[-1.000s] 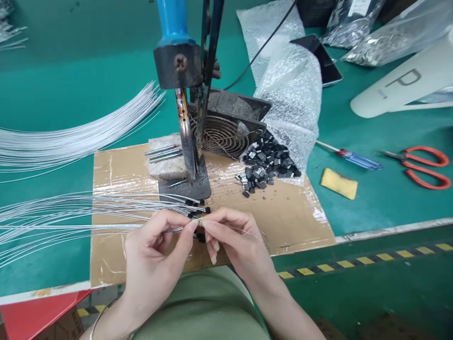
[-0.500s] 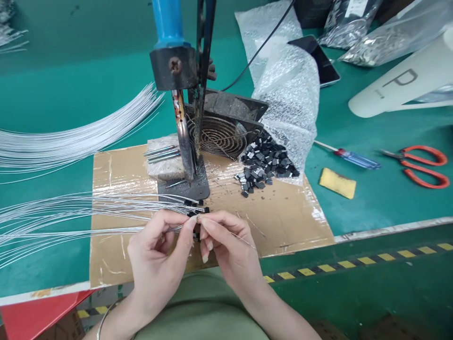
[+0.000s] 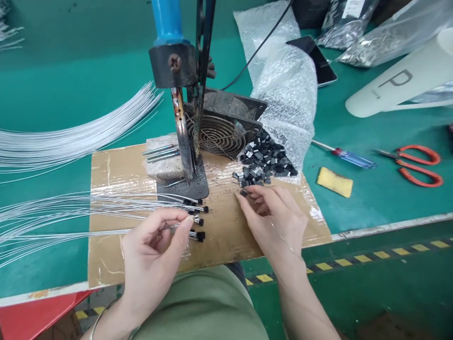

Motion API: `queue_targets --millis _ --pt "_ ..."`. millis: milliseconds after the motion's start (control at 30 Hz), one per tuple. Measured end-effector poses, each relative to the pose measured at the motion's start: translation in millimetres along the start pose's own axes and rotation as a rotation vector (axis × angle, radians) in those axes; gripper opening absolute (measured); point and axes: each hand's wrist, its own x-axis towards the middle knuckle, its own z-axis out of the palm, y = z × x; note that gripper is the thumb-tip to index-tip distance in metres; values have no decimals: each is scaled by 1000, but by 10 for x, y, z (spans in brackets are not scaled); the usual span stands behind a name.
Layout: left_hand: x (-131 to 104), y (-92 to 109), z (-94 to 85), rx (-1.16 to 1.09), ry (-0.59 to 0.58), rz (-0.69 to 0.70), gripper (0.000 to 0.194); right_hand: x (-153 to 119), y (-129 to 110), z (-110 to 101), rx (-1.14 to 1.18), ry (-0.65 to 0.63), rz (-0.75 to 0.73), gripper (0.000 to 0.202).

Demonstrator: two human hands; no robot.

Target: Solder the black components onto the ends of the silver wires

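My left hand (image 3: pixel 157 250) pinches the end of a thin white wire between thumb and forefinger; most of the wire is hidden by the hand. Just past these fingertips, several wires with black connectors (image 3: pixel 200 235) on their ends lie on the cardboard. At the front of a heap of small black connectors (image 3: pixel 267 158), my right hand (image 3: pixel 274 215) has its thumb and forefinger closed about one small black connector (image 3: pixel 243 192). A fine strand of wire, perhaps solder (image 3: pixel 283 237), runs across the back of the right hand.
A blue-handled soldering iron (image 3: pixel 182 127) hangs tip down over a black plate (image 3: pixel 198 182). Behind stands a fan with a round grille (image 3: pixel 221 134). White wires (image 3: pixel 88 134) lie left. A screwdriver (image 3: pixel 354 157), yellow sponge (image 3: pixel 334 182) and red-handled cutters (image 3: pixel 419 153) lie right.
My right hand has left the left hand's fingertips and moved right to the heap's front edge, closing on a black connector there. My left hand stays nearly in place, still pinching.
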Motion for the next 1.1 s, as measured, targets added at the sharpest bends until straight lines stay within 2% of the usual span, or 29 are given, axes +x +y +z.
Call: queue_targets --millis 133,300,367,533,600,767,867,967,1100 --pt "10 -37 -35 20 -57 47 4 31 44 30 -75 0 -120 11" --pt "5 -33 -27 32 -26 63 7 35 40 24 -74 -3 -94 19" --pt "3 -21 -21 44 -26 66 7 22 4 11 38 -31 23 18" --pt "27 -6 -35 60 -46 88 9 -2 -175 -56 635 -201 518 21" --pt "42 -10 -46 71 -45 100 10 6 -239 -87 780 -187 596 22" --pt "62 -3 -52 128 -64 123 9 30 -375 -137 910 -174 549 9" --pt "59 21 -38 126 -42 100 9 24 -486 -134 976 -178 573 5" --pt "71 29 -42 130 -53 125 10 2 -589 -109 1058 -237 574 2" --pt "108 17 -88 145 -111 156 8 -18 -678 -69 1130 -329 519 8"
